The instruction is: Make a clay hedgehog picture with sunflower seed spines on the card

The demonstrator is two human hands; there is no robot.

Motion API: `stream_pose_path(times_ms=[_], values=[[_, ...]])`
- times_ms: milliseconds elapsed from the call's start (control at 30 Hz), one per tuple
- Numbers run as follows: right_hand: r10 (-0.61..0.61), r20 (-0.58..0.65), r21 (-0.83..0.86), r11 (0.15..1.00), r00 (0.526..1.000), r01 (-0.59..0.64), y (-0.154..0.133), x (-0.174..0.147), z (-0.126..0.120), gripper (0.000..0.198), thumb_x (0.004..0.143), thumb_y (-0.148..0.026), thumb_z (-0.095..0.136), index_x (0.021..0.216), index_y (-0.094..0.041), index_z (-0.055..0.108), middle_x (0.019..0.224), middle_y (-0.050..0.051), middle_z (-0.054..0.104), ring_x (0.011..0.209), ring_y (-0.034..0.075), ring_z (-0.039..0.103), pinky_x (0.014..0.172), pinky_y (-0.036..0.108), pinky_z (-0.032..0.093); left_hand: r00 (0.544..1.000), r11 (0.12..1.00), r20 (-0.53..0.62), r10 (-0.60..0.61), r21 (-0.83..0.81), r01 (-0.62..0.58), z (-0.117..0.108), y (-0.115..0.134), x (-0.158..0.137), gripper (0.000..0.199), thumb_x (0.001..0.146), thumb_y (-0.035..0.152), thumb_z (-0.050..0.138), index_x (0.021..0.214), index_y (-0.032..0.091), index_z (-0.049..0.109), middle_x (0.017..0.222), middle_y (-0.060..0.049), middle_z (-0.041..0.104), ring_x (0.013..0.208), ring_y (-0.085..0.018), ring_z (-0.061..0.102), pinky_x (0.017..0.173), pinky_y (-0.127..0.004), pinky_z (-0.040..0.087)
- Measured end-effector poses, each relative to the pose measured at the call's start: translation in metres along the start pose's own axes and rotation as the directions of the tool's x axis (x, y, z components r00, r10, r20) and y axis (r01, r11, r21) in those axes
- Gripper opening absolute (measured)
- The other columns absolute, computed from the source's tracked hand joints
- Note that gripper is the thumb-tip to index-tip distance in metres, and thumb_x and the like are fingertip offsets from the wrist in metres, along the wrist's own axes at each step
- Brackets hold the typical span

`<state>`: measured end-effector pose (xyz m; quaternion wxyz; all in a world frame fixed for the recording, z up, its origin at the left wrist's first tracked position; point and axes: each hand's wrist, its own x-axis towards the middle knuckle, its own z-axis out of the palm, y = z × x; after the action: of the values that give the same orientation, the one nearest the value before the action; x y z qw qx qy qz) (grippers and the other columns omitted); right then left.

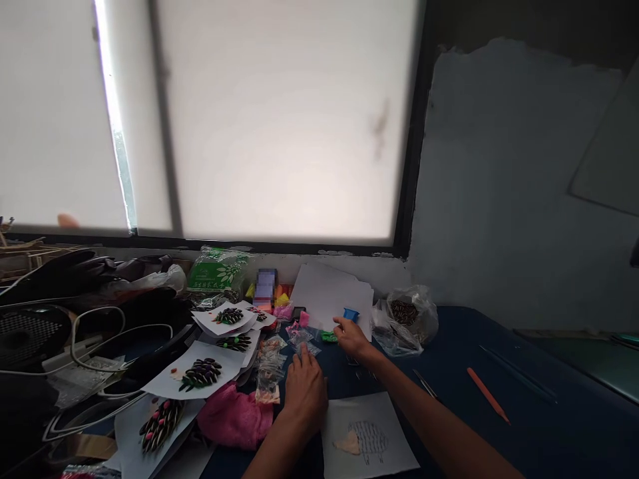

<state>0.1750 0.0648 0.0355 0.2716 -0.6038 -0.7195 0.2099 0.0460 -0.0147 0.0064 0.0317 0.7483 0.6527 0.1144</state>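
My left hand (305, 387) lies palm down over small clear plastic bags (303, 340), its fingers stretched forward and touching them. My right hand (354, 340) is held above the table with the index finger extended to the left, beside a small blue container (351, 315) and a green packet (328, 336). I see nothing held in it, though its palm side is hidden. In front of me lies a white sheet with a line drawing of an animal (372, 439), its head filled with peach-coloured clay. Left of my left hand, more small bags (269, 362) form a strip.
Papers with seed-covered animals (202, 374) are stacked at left beside a pink cloth (237, 418). Behind stand a green seed bag (214, 276), a phone (264, 287) and white paper (324, 286). At right are a bag of seeds (404, 314) and an orange pen (488, 396).
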Motion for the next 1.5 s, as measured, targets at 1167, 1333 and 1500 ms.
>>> stream_pose_path(times_ms=[1167,1333,1500], values=[[-0.091,0.183,0.125,0.99,0.979,0.069,0.003,-0.006,0.022,0.031,0.094,-0.033,0.058,0.12,-0.016,0.058,0.121,0.008,0.059,0.101,0.023,0.061,0.084,0.041,0.054,0.892,0.312,-0.269,-0.364,-0.937,-0.155,0.02,-0.036,0.033,0.041,0.075,0.058,0.058,0.078,0.016,0.059,0.073,-0.004,0.062,0.066,-0.021,0.063,0.053,-0.028,0.051],[-0.09,0.13,-0.006,0.996,0.987,0.092,-0.013,0.0,0.032,0.032,0.094,-0.033,0.059,0.121,-0.015,0.058,0.121,0.008,0.059,0.101,0.023,0.061,0.083,0.041,0.054,0.877,0.555,-0.376,-0.298,-0.816,-0.161,0.015,-0.034,0.029,0.023,0.086,0.028,0.045,0.099,0.018,0.061,0.105,-0.011,0.065,0.1,-0.025,0.063,0.089,-0.037,0.05],[-0.091,-0.021,-0.244,0.966,0.996,0.083,-0.01,-0.01,0.019,0.027,0.096,-0.032,0.055,0.12,-0.018,0.058,0.124,0.009,0.058,0.103,0.021,0.06,0.088,0.041,0.052,0.961,0.815,-0.273,-0.049,-0.568,-0.119,0.023,-0.022,0.018,0.029,0.078,0.015,0.051,0.101,0.017,0.068,0.119,-0.015,0.067,0.119,-0.031,0.056,0.105,-0.045,0.038]])
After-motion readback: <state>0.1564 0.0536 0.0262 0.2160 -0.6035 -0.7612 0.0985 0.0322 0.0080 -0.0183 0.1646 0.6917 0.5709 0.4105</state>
